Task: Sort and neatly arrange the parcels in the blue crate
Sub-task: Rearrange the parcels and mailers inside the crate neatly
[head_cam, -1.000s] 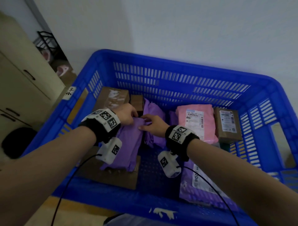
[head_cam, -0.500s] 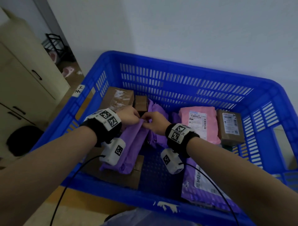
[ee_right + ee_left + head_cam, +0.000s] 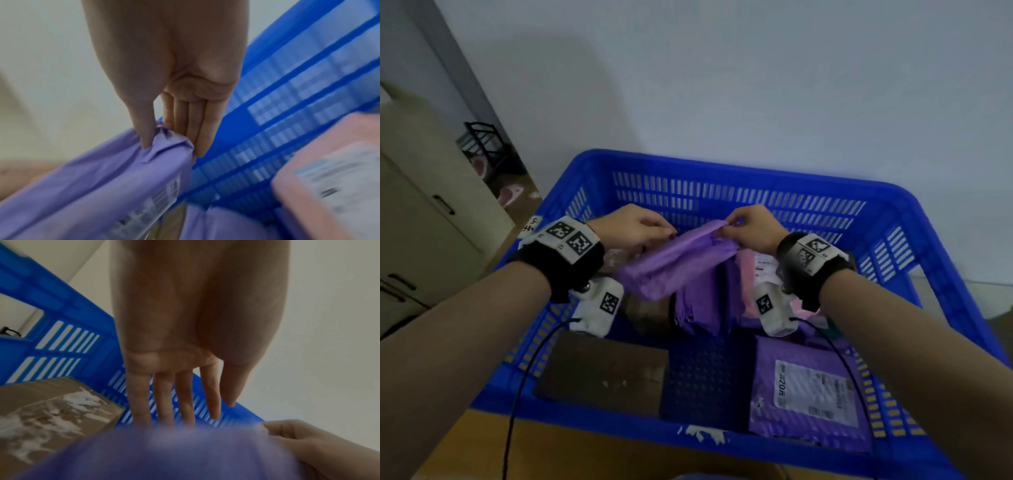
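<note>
blue crate: 1 | purple parcels: 3 | pink parcel: 1 | cardboard boxes: at least 2

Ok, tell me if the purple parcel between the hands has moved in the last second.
Yes. The purple parcel has risen off the flat brown box, level with the far wall of the blue crate.
</note>
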Demonstrator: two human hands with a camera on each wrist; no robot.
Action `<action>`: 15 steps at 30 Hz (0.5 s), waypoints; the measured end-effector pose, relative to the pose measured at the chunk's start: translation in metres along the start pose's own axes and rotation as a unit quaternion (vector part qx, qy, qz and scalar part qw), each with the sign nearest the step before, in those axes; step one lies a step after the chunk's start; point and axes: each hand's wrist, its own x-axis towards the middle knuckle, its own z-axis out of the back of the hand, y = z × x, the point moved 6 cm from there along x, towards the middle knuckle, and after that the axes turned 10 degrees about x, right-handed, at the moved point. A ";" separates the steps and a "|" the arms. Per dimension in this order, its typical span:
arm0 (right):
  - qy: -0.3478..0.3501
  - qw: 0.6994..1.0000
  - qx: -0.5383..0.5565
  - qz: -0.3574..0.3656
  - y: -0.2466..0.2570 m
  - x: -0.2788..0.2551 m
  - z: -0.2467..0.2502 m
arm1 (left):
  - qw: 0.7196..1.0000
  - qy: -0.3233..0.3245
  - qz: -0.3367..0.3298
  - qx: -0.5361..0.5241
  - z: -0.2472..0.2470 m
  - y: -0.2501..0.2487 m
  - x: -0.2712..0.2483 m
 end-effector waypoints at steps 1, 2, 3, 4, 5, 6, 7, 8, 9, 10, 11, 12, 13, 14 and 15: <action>-0.016 0.999 0.020 -0.024 -0.007 -0.002 0.011 | 1.000 -0.010 -0.023 0.006 0.002 -0.004 0.001; -0.030 0.997 0.051 -0.048 -0.014 -0.006 0.021 | 0.999 -0.016 -0.041 0.000 0.002 -0.009 0.003; -0.040 0.993 0.081 -0.071 -0.022 -0.012 0.030 | 0.998 -0.018 -0.050 -0.016 0.000 -0.013 0.005; -0.048 0.989 0.102 -0.092 -0.029 -0.017 0.038 | 0.998 -0.018 -0.052 -0.033 -0.002 -0.014 0.007; -0.057 0.985 0.117 -0.111 -0.037 -0.023 0.045 | 0.997 -0.016 -0.062 -0.042 -0.004 -0.017 0.009; -0.062 0.981 0.131 -0.129 -0.044 -0.028 0.050 | 0.996 -0.012 -0.074 -0.048 -0.008 -0.020 0.012; -0.067 0.976 0.145 -0.146 -0.051 -0.034 0.054 | 0.995 -0.006 -0.092 -0.048 -0.013 -0.023 0.013; -0.069 0.972 0.159 -0.161 -0.057 -0.039 0.058 | 0.993 0.002 -0.107 -0.052 -0.017 -0.026 0.015; -0.069 0.967 0.171 -0.173 -0.061 -0.044 0.060 | 0.991 0.009 -0.122 -0.055 -0.023 -0.031 0.014; -0.070 0.964 0.179 -0.184 -0.065 -0.048 0.063 | 0.990 0.009 -0.130 -0.057 -0.027 -0.034 0.015; -0.073 0.961 0.186 -0.193 -0.068 -0.053 0.065 | 0.988 0.006 -0.138 -0.062 -0.031 -0.036 0.017; -0.079 0.957 0.192 -0.201 -0.071 -0.057 0.068 | 0.988 0.003 -0.140 -0.065 -0.033 -0.037 0.018; -0.083 0.954 0.199 -0.208 -0.073 -0.062 0.071 | 0.988 0.000 -0.140 -0.070 -0.035 -0.040 0.017; -0.084 0.951 0.205 -0.215 -0.075 -0.065 0.073 | 0.987 0.000 -0.141 -0.078 -0.037 -0.041 0.018; -0.083 0.948 0.212 -0.222 -0.077 -0.069 0.074 | 0.986 -0.003 -0.141 -0.088 -0.038 -0.042 0.019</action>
